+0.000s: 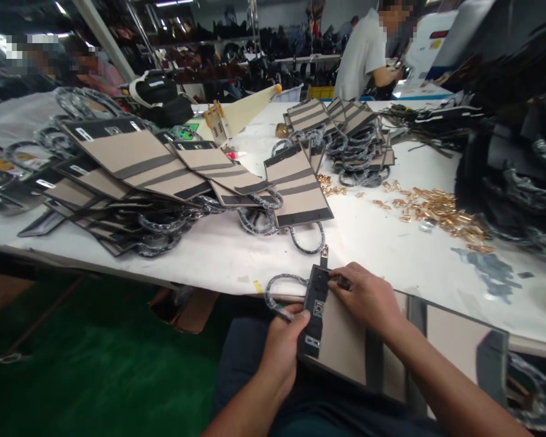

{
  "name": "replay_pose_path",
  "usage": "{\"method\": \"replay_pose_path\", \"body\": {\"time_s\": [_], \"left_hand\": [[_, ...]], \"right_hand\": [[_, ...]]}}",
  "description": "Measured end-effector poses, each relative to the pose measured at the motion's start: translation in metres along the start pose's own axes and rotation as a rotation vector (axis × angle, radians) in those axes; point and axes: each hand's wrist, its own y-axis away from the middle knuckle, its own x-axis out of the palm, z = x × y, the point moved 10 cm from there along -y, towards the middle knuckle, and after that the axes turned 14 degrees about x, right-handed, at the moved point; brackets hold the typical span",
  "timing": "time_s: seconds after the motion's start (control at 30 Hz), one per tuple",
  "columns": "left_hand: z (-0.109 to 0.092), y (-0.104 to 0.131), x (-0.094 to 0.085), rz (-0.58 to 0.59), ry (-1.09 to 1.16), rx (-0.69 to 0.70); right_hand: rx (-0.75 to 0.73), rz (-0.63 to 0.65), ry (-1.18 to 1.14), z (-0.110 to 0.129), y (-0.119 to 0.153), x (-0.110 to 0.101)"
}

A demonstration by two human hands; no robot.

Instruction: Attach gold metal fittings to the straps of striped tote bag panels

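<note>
A beige and black bag panel (346, 340) lies across my lap and against the table edge. Plastic-wrapped loop handles, one of them a bag handle (287, 278), come off its two ends. My left hand (284, 337) grips the panel's black end strip, thumb on top and fingers beneath. Fingers bent, my right hand (364, 294) is closed at the upper part of that strip around a small dark piece that I cannot make out. Just beyond, a strap tab with a metal piece (324, 256) sticks out over the table. Metal plates show on the strip.
Stacked bag panels (131, 158) cover the table's left side, with another pile (341, 130) farther back. Gold metal fittings (437, 209) and grey flat pieces (486, 273) lie scattered at right. Dark bags (519, 176) are heaped beyond. A person (361, 54) stands behind the table.
</note>
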Motion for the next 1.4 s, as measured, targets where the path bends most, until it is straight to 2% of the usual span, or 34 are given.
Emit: {"method": "replay_pose_path", "body": {"time_s": [0.07,0.13,0.17,0.2,0.23,0.27,0.33,0.37,0.43,0.53,0.63,1.03,1.17,1.3,1.4], "left_hand": [[-0.029,0.006,-0.027,-0.078,-0.215,0.222],[-0.077,0.018,-0.046,-0.178,-0.544,0.528],[-0.100,0.025,-0.042,-0.175,-0.727,0.689],[-0.119,0.029,-0.028,-0.113,-0.901,0.838],[-0.129,0.031,-0.006,0.005,-1.057,0.965],[-0.131,0.029,0.020,0.173,-1.186,1.053],[-0.118,0.016,0.064,0.521,-1.356,1.090],[-0.109,0.007,0.079,0.638,-1.413,1.054],[-0.095,-0.013,0.095,0.752,-1.496,0.957],[-0.089,-0.028,0.100,0.764,-1.556,0.899],[-0.089,-0.028,0.096,0.764,-1.560,0.906],[-0.089,-0.034,0.092,0.782,-1.515,0.948],[-0.089,-0.034,0.092,0.774,-1.567,1.074],[-0.088,-0.039,0.092,0.755,-1.616,1.310],[-0.085,-0.042,0.090,0.787,-1.594,1.473]], "right_hand": [[0.004,-0.008,-0.002,-0.001,0.000,0.000],[0.011,0.008,-0.018,-0.001,-0.003,0.000],[0.018,0.018,-0.026,-0.001,-0.005,0.000],[0.027,0.027,-0.031,-0.002,-0.007,-0.001],[0.038,0.034,-0.034,-0.002,-0.009,-0.001],[0.049,0.038,-0.035,-0.003,-0.010,-0.001],[0.068,0.039,-0.030,-0.002,-0.009,-0.002],[0.076,0.036,-0.018,-0.001,-0.007,-0.002],[0.087,0.010,0.028,0.002,-0.001,-0.002],[0.064,-0.060,0.108,0.010,0.011,-0.003],[0.033,-0.109,0.138,0.015,0.019,-0.002],[-0.073,-0.102,0.138,0.026,0.022,0.009],[-0.098,-0.073,0.143,0.030,0.019,0.012],[-0.109,-0.024,0.170,0.031,0.008,0.016],[-0.135,-0.007,0.195,0.034,0.002,0.014]]}}
